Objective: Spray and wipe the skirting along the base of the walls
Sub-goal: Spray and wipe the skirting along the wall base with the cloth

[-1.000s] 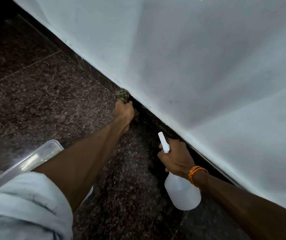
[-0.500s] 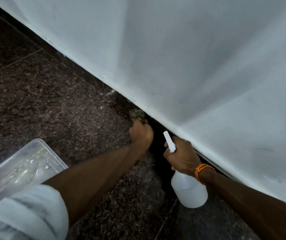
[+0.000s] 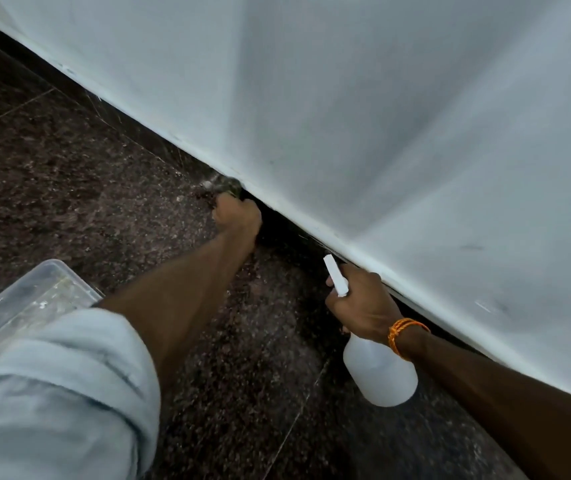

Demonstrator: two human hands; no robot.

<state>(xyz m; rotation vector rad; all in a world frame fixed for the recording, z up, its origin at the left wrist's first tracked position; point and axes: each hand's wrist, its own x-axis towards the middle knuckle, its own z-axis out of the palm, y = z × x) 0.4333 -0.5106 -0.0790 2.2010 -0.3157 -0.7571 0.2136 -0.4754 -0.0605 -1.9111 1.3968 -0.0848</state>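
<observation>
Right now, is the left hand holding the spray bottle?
No, the right hand grips the bottle, while the left hand holds a cloth at the skirting.

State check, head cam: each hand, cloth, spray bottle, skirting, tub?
left hand: grips the cloth, at the wall base
cloth: bunched, pressed against the skirting, blurred
right hand: grips the spray bottle's neck
spray bottle: held tilted, nozzle pointing along the wall; fill level unclear
skirting: dark strip; wet or dry, cannot tell
clear tub: on the floor, partly behind the sleeve; contents unclear
</observation>
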